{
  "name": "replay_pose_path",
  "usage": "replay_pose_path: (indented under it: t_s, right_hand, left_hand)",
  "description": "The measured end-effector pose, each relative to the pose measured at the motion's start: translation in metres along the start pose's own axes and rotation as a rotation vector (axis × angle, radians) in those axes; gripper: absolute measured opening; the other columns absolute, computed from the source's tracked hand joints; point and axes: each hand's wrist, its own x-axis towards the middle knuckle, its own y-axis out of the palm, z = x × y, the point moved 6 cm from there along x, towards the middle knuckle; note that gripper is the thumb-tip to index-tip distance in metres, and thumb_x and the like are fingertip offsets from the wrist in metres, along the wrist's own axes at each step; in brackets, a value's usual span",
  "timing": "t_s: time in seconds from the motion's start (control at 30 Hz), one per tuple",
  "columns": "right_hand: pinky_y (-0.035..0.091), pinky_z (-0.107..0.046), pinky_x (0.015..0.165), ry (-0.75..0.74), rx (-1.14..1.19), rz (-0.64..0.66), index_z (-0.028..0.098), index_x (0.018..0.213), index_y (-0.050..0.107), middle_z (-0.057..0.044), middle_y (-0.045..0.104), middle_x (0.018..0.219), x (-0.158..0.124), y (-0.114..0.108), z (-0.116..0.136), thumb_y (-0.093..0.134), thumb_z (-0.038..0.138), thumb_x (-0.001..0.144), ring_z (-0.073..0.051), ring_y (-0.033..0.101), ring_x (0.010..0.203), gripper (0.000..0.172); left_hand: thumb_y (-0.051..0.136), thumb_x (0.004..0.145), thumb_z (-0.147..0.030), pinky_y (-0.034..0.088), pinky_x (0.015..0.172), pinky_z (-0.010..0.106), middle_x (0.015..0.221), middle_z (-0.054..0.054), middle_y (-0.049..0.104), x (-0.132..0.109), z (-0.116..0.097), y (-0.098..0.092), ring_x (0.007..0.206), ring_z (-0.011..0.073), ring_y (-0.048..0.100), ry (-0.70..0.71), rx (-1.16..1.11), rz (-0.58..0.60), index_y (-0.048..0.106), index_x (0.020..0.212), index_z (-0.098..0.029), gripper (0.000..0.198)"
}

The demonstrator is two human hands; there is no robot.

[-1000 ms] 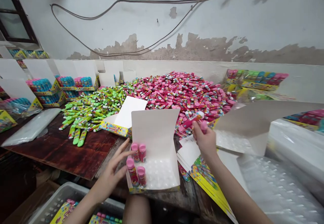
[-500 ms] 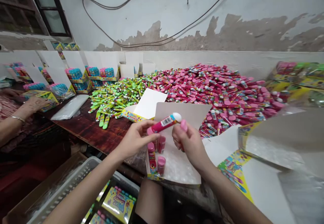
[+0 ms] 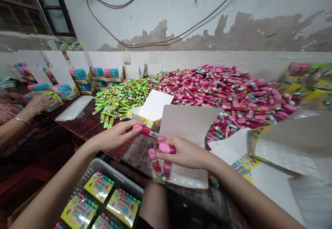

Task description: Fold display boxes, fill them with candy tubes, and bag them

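Left hand [image 3: 121, 134] pinches a pink tube [image 3: 147, 132] at its capped end, just outside the open box [image 3: 188, 122]; right hand [image 3: 185, 153] has its fingers closed round a second tube [image 3: 167, 148], tilted over the box's left side. Box looks barely begun: two standing tubes [image 3: 156, 165] near left, another cap [image 3: 160, 140] behind (right hand hides some), most of the visible dimpled insert [image 3: 190, 180] without tubes. Farther out, pink heap [image 3: 233, 97] and green heap [image 3: 116, 99] lie loose, and packed boxes [image 3: 123, 206] sit in the grey crate [image 3: 121, 175].

Bare forearms [image 3: 70, 170], bare knee [image 3: 156, 201], dark clothing [image 3: 145, 223]
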Motion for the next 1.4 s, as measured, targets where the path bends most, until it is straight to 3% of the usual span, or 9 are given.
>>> replay_pose_path:
  t_s: [0.2,0.33,0.57,0.67,0.83,0.93,1.07,1.2,1.4]
  right_hand:
    - [0.034,-0.021,0.059,-0.027,0.159,0.049,0.017,0.065,0.052,0.004,0.049,0.066,-0.011,0.001,-0.007,0.051,0.049,0.086,-0.010,0.043,0.062,0.038]
    - [0.039,-0.023,0.066,0.023,0.217,-0.088,0.017,0.084,0.057,0.001,0.055,0.076,-0.017,-0.010,-0.014,0.033,0.050,0.094,-0.012,0.049,0.070,0.042]
    - [0.038,-0.024,0.066,0.031,-0.057,-0.280,0.018,0.081,0.064,-0.003,0.060,0.083,-0.026,-0.029,-0.019,0.043,0.042,0.092,-0.014,0.052,0.073,0.033]
    - [0.035,-0.024,0.061,0.034,-0.101,-0.263,0.018,0.076,0.066,-0.002,0.062,0.076,-0.025,-0.030,-0.019,0.043,0.039,0.091,-0.013,0.052,0.067,0.035]
    - [0.036,-0.024,0.063,0.027,-0.068,-0.246,0.019,0.091,0.071,-0.003,0.070,0.082,-0.024,-0.033,-0.024,0.045,0.038,0.091,-0.014,0.056,0.069,0.032]
    - [0.037,-0.024,0.061,0.088,-0.095,-0.262,0.019,0.091,0.070,-0.003,0.070,0.080,-0.023,-0.033,-0.031,0.050,0.039,0.088,-0.015,0.058,0.068,0.029]
    - [0.036,-0.023,0.058,0.143,-0.126,-0.293,0.018,0.090,0.064,-0.002,0.069,0.078,-0.020,-0.027,-0.036,0.058,0.034,0.082,-0.015,0.060,0.069,0.019]
    - [0.036,-0.023,0.059,0.188,-0.176,-0.256,0.019,0.089,0.064,-0.001,0.070,0.077,-0.013,-0.018,-0.037,0.061,0.029,0.080,-0.015,0.062,0.070,0.013]
    - [0.036,-0.022,0.060,0.155,-0.153,-0.267,0.019,0.081,0.064,0.000,0.069,0.072,-0.007,-0.004,-0.040,0.064,0.021,0.077,-0.015,0.062,0.069,0.004]
  left_hand:
    - [0.049,0.089,-0.041,0.051,0.078,0.026,0.099,0.003,0.070,0.006,-0.012,-0.005,0.089,0.0187,0.062,0.060,0.007,0.050,0.068,0.105,-0.019,0.033]
    - [0.057,0.084,-0.041,0.050,0.068,0.021,0.090,0.003,0.071,0.004,-0.013,-0.013,0.077,0.0153,0.062,0.031,-0.027,-0.014,0.070,0.098,-0.019,0.029]
    - [0.060,0.083,-0.035,0.049,0.066,0.023,0.084,0.003,0.069,0.015,-0.019,0.008,0.074,0.0145,0.064,0.062,-0.011,0.037,0.064,0.090,-0.017,0.020]
    - [0.061,0.082,-0.032,0.046,0.063,0.022,0.078,0.001,0.069,0.020,-0.029,0.011,0.070,0.0139,0.064,0.082,0.105,0.022,0.062,0.088,-0.018,0.015]
    - [0.059,0.084,-0.037,0.043,0.060,0.021,0.077,0.002,0.069,0.022,-0.043,0.007,0.070,0.0147,0.064,0.109,0.253,-0.007,0.066,0.087,-0.019,0.019]
    - [0.056,0.085,-0.032,0.044,0.063,0.022,0.081,0.003,0.070,0.024,-0.042,0.016,0.073,0.0160,0.064,0.157,0.318,0.015,0.069,0.090,-0.020,0.019]
    - [0.052,0.086,-0.025,0.043,0.066,0.025,0.083,0.004,0.070,0.031,-0.036,0.043,0.079,0.0187,0.064,0.151,0.460,0.065,0.070,0.090,-0.020,0.019]
    - [0.052,0.086,-0.025,0.044,0.067,0.027,0.096,0.006,0.067,0.038,-0.032,0.065,0.086,0.0220,0.064,0.063,0.583,0.128,0.069,0.087,-0.020,0.017]
    - [0.048,0.087,-0.033,0.042,0.064,0.030,0.083,0.008,0.069,0.044,-0.019,0.077,0.081,0.0257,0.065,-0.085,0.632,0.146,0.068,0.083,-0.020,0.024]
